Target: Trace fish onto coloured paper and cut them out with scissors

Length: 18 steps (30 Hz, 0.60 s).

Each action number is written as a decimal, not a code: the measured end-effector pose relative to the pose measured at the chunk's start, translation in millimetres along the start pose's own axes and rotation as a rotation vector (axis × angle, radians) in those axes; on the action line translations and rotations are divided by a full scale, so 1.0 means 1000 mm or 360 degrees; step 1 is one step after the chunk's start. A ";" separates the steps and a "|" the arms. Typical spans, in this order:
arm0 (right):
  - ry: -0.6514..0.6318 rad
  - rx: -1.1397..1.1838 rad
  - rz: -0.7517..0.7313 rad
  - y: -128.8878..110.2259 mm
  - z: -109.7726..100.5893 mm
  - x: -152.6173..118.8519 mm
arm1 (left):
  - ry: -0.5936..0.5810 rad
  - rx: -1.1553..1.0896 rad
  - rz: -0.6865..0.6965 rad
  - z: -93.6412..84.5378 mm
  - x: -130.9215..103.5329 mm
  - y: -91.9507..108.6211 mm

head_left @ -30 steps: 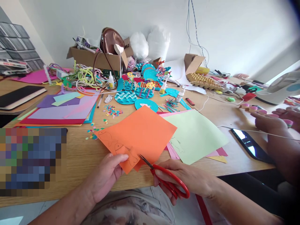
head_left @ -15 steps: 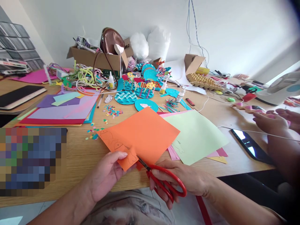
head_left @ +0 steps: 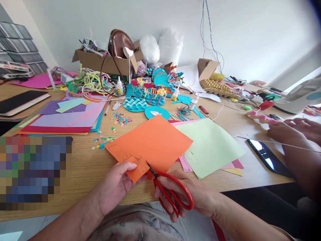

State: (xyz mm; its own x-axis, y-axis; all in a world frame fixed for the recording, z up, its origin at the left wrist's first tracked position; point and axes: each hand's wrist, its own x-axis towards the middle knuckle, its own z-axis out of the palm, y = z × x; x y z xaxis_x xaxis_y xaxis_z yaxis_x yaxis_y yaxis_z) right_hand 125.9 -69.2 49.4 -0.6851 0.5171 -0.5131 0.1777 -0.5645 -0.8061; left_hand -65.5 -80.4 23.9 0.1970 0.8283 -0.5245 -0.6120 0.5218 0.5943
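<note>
My left hand (head_left: 119,184) pinches the near corner of an orange sheet of paper (head_left: 152,144), thumb on top and fingers beneath. Fish outlines are drawn in dark line along the sheet's left edge, and a slit runs in beside the held corner. My right hand (head_left: 185,192) grips red-handled scissors (head_left: 173,190), its fingers through the loops. The dark blades lie at the slit in the orange paper, close to my left fingertips. Beneath and to the right lies a pale green sheet (head_left: 210,144) with a faint drawn outline, over pink and yellow paper.
Coloured paper (head_left: 67,115) is stacked on the left near a black notebook (head_left: 23,102). Confetti dots (head_left: 102,142), blue paper crafts (head_left: 135,104) and a glue bottle (head_left: 193,102) lie beyond. Right are a phone (head_left: 267,155) and another person's hands (head_left: 288,130).
The scissors have swung slightly left and turned steeper, with the blade tip raised along the slit. My left hand stays nearly still. The other person's hands have shifted a little left.
</note>
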 end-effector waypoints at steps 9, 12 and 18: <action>0.0090 0.0022 0.0010 0.007 0.003 0.002 | 0.0049 0.0011 -0.0027 0.002 -0.001 0.001; 0.0123 0.0041 0.0003 0.010 0.004 0.003 | 0.0022 0.0033 -0.0028 0.002 0.000 0.001; 0.0192 0.0026 -0.0087 0.015 0.004 0.002 | -0.0015 0.0072 -0.0006 -0.003 0.001 -0.002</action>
State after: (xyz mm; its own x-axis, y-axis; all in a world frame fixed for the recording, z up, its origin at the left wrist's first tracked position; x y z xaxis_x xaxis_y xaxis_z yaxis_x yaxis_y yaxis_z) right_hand 124.4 -79.0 36.9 -0.6031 0.6205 -0.5012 0.1304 -0.5433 -0.8294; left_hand -66.2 -80.9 20.7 0.2066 0.8279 -0.5214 -0.5761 0.5336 0.6191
